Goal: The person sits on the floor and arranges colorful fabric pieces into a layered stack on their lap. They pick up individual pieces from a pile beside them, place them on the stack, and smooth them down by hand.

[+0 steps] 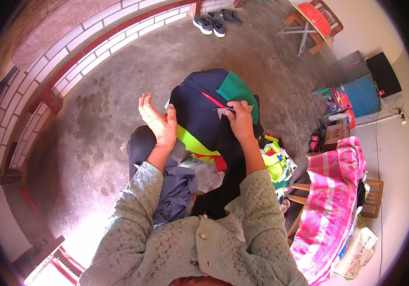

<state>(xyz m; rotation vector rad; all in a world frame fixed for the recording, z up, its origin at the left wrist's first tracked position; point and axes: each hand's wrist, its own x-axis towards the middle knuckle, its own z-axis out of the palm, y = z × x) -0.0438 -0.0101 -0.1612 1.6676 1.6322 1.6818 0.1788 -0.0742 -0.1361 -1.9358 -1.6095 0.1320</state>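
Note:
In front of me sits a rounded bundle of dark navy cloth (197,109) with a green cloth panel (235,90) on its far right side. A thin red strip (212,99) lies across the navy part, and lime-yellow cloth (192,143) shows along the near left edge. My left hand (159,124) is open at the bundle's left edge, fingers spread and raised, its thumb close to the navy cloth; whether it touches, I cannot tell. Over the bundle's right side, my right hand (240,120) pinches a small greyish scrap of cloth (223,112) between thumb and fingers.
A heap of colourful cloth scraps (276,164) lies right of the bundle. Grey-blue cloth (173,190) rests by my lap. A pink checked cloth (326,190) covers wooden furniture on the right. Shoes (209,25) stand on the far floor, and a cardboard box (335,135) sits by the wall.

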